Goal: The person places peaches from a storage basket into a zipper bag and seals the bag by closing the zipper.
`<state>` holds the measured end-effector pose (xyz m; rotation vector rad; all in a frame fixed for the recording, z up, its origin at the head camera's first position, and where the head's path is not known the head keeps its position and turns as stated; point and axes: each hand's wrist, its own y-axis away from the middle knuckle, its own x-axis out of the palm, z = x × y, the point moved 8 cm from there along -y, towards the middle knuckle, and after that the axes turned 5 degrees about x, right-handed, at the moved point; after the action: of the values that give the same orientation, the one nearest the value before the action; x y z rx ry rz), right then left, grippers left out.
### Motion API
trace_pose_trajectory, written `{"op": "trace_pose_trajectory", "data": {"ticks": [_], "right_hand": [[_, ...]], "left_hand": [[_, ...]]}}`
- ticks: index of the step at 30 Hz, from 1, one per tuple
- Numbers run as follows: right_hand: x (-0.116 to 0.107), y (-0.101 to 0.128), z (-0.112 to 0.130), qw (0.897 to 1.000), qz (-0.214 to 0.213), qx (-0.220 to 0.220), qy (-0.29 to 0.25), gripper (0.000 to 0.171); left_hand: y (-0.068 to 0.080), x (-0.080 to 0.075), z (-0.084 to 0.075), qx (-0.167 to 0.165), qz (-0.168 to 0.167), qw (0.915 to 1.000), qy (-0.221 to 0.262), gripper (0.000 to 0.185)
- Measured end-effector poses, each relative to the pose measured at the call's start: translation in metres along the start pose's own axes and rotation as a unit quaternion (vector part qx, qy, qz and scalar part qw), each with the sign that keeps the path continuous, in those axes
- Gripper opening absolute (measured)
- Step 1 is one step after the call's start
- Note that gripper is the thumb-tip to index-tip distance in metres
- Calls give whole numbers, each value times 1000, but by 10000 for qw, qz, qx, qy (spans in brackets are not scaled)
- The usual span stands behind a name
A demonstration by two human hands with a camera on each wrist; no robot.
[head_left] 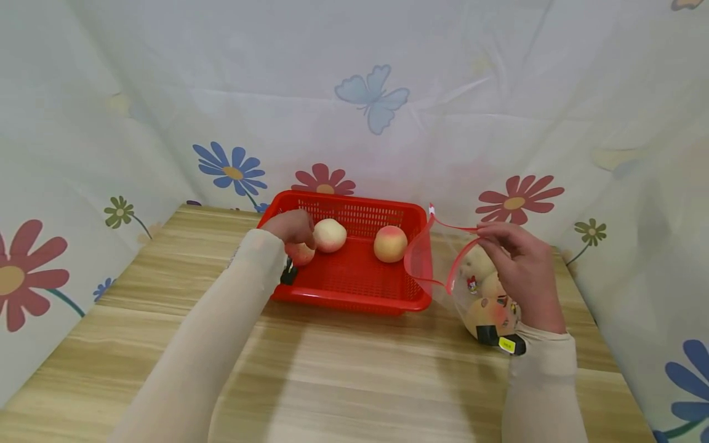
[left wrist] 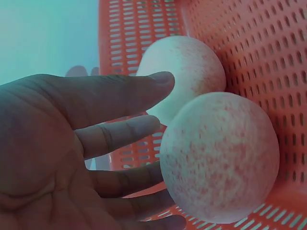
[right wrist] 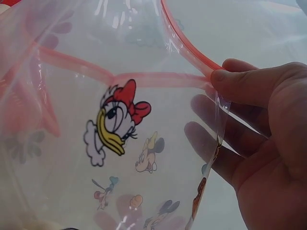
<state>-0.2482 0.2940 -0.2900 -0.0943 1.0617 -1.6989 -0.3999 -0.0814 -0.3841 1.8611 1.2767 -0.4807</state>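
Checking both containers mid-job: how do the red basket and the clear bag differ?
The basket is opaque, slotted red; the bag is see-through with cartoon prints and red edging. The basket looks boxy and stiff; the bag looks floppy, its edge pinched by the right hand. Both are open and contain round fruit.

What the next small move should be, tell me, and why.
Probably curl the left hand around the nearest peach in the red basket: left fingers look extended, not yet gripping, while the right hand holds the clear bag open by its rim.
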Motion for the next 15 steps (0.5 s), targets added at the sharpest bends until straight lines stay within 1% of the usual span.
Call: {"op": "trace_pose_trajectory", "data": {"ticks": [1, 3, 5, 7, 9, 11, 15], "right_hand": [[0, 0, 0, 10000, 2, 0, -9, 27], [0, 0, 0, 10000, 8, 6, -3, 27], [0, 0, 0, 10000, 18, 19, 5, 27], [0, 0, 0, 10000, 23, 38, 36, 27], [0, 0, 0, 10000, 30, 45, 50, 27], [0, 0, 0, 10000, 42, 46, 69, 27], [1, -1, 1, 10000, 73, -8, 49, 27]], "left_hand": [[1, 0, 2, -125, 10, 9999, 109, 38], [5, 1, 7, -497, -58, 9970, 594, 45], [11, 2, 13, -971, -162, 9870, 1271, 56], [16, 2, 16, -1230, -250, 9807, 1502, 64], [18, 2, 18, -1404, -307, 9756, 1659, 68], [16, 3, 16, -1275, -211, 9837, 1249, 66], [20, 2, 8, -1186, -101, 9907, 653, 57]]}}
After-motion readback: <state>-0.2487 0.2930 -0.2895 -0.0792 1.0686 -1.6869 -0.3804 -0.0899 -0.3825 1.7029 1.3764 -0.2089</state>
